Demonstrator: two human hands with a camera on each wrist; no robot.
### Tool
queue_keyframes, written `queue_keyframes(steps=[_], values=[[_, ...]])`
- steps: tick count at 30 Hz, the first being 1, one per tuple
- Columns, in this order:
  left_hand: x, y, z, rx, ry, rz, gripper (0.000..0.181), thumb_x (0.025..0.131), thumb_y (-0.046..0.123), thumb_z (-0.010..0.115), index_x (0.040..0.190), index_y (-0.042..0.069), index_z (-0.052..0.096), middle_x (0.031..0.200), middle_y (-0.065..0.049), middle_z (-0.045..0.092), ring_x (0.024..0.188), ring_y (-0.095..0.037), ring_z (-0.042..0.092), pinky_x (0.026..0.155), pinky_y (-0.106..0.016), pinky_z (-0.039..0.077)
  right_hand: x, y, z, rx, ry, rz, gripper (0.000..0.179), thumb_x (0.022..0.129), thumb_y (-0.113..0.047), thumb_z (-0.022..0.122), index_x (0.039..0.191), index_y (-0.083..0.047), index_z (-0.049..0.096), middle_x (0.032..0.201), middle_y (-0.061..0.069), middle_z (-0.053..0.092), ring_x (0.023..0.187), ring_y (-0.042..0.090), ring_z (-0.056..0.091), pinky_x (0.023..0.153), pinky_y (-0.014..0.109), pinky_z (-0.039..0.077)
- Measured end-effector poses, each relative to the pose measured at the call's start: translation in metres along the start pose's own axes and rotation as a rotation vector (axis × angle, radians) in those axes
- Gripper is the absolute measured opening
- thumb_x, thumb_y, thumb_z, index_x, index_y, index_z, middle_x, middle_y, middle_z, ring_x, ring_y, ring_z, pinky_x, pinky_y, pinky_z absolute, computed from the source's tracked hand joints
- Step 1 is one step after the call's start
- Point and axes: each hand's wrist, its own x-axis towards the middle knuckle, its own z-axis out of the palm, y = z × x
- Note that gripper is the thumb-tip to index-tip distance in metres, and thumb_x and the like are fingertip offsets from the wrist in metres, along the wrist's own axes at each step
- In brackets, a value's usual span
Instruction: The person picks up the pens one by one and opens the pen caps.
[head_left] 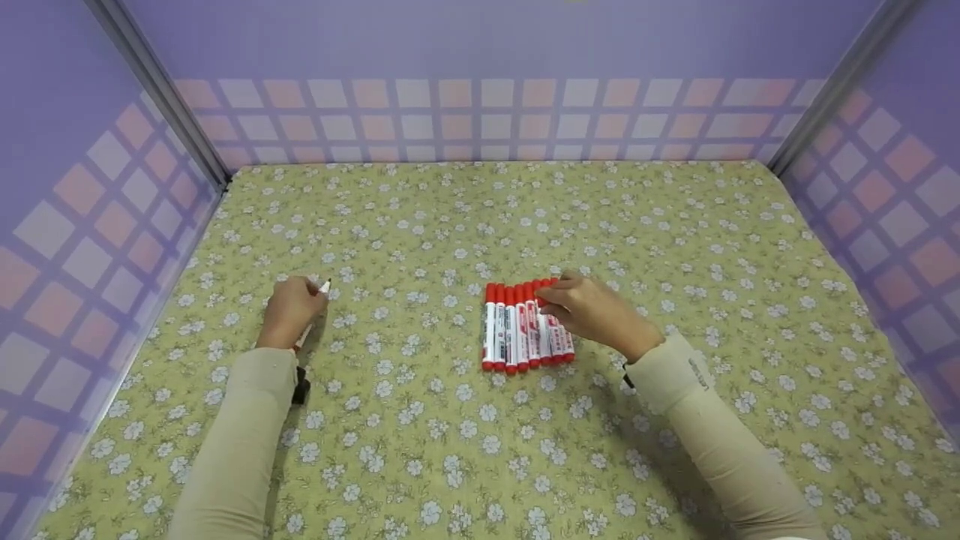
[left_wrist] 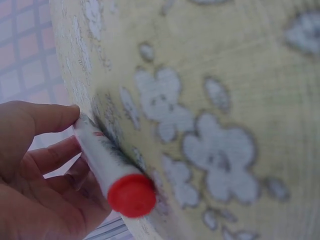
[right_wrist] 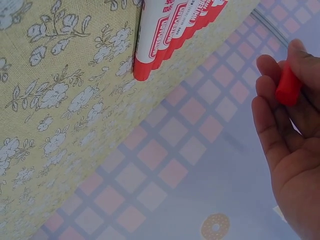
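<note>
At the left of the table, my left hand pinches a whiteboard marker between thumb and fingers, low over the cloth. The marker has a white barrel and a red end plug; its bare tip points away from me in the head view. My right hand holds a small red marker cap between thumb and fingers. It hovers at the right side of a row of red-capped whiteboard markers, covering part of them in the head view. They lie side by side, caps pointing away from me.
A yellow-green floral cloth covers the table. Purple panels with pink and white checks stand along the back and both sides, with grey metal posts at the corners.
</note>
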Motion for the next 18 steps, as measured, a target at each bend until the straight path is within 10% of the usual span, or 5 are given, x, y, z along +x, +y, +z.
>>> queue_keyframes(steps=[5,12,18], values=[[-0.0012,0.0000,-0.0018,-0.009,-0.026,0.004,0.038,0.097,0.018,0.042,0.121,-0.008,0.056,0.110,-0.029,0.061,0.066,-0.022,0.054,0.057,-0.033,0.043,0.0008,0.0001,-0.0002,-0.004,0.021,0.006,0.012,0.089,-0.004,0.067,0.098,-0.001,0.073,0.084,0.010,0.072,0.070,0.019,0.058,0.058,0.027,0.050],[0.0004,0.0003,-0.0015,0.028,0.002,0.025,0.031,0.098,0.021,0.040,0.106,-0.004,0.057,0.060,-0.004,0.044,0.048,-0.014,0.035,0.049,-0.031,0.033,0.0003,0.0007,-0.0015,-0.060,0.033,0.000,0.009,0.090,-0.006,0.065,0.093,-0.003,0.073,0.082,0.007,0.072,0.069,0.019,0.053,0.059,0.028,0.046],[0.0001,0.0043,-0.0016,0.058,0.041,0.016,0.045,0.098,0.022,0.038,0.132,-0.006,0.051,0.113,-0.026,0.061,0.059,-0.017,0.045,0.056,-0.034,0.038,-0.0004,0.0023,-0.0016,-0.101,0.056,0.002,0.016,0.090,-0.009,0.067,0.103,-0.003,0.072,0.092,0.009,0.072,0.076,0.021,0.058,0.063,0.030,0.050]])
